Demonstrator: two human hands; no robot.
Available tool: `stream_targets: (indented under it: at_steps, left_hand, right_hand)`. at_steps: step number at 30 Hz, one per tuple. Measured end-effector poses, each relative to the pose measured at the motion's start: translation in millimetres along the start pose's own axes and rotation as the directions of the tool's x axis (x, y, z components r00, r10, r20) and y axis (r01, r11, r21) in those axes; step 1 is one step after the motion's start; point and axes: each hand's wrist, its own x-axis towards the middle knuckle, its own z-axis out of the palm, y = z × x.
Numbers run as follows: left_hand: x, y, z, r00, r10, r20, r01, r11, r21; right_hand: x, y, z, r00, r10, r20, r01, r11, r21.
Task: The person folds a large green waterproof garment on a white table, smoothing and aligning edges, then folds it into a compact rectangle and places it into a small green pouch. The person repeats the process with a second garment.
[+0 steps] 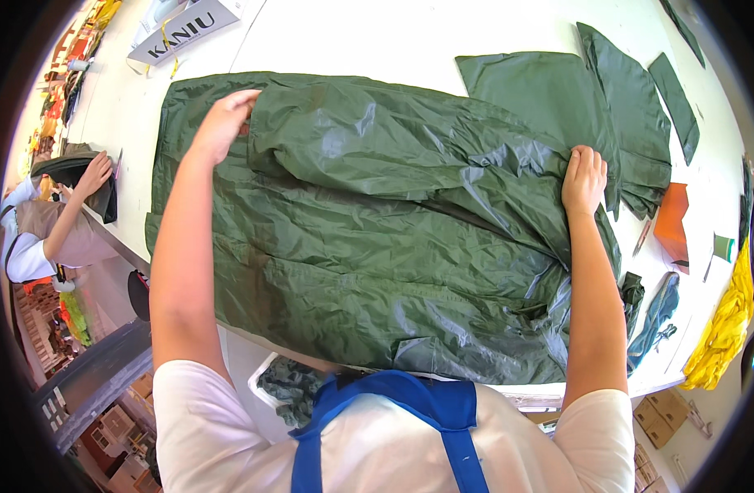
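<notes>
A shiny dark green raincoat (377, 238) lies spread across the white table (336, 33) in front of me, creased all over. Its sleeve (344, 140) stretches from left to right along the far side of the body. At the sleeve's left end, my left hand (226, 125) has its fingers closed on the open edge, with the fingertips partly inside it. My right hand (586, 177) is closed on the cloth near the sleeve's other end, its fingers curled over the fabric. Beyond that hand, more green cloth (541, 90) fans out flat to the far right.
A white and grey box (184, 33) stands at the far left. Narrow green pieces (675, 107), an orange card (673, 223), blue cloth (656, 316) and yellow fabric (722, 329) lie to the right. On the left, another person (56, 222) handles a dark item (69, 171).
</notes>
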Motion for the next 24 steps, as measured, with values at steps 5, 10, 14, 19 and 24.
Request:
stream_targets:
  at_steps: [5, 10, 14, 19, 24]
  left_hand:
    - [-31.5, 46.6, 37.9, 0.969, 0.238, -0.074, -0.24, 0.97, -0.028]
    - [14.4, -17.8, 74.3, 0.8, 0.576, -0.169, -0.397, 0.718, 0.572]
    - [22.7, 6.9, 73.4, 0.791, 0.601, -0.111, -0.3, 0.54, 0.786]
    - [58.1, 24.3, 58.0, 0.879, 0.447, 0.165, -0.393, 0.486, 0.78]
    - [60.7, 66.0, 59.6, 0.946, 0.201, 0.254, -0.282, 0.126, 0.951]
  right_hand:
    - [-1.5, 4.4, -2.7, 1.0, 0.002, 0.009, -0.002, 1.0, -0.002]
    - [1.0, -1.1, -0.7, 1.0, -0.026, -0.013, 0.026, 1.0, -0.004]
    - [1.5, 12.6, -3.6, 0.99, -0.075, 0.119, 0.072, 0.997, 0.024]
    - [29.1, 11.2, -54.3, 0.84, -0.238, 0.488, 0.133, 0.962, 0.239]
    - [52.6, -7.5, -78.3, 0.743, -0.202, 0.639, 0.226, 0.973, 0.045]
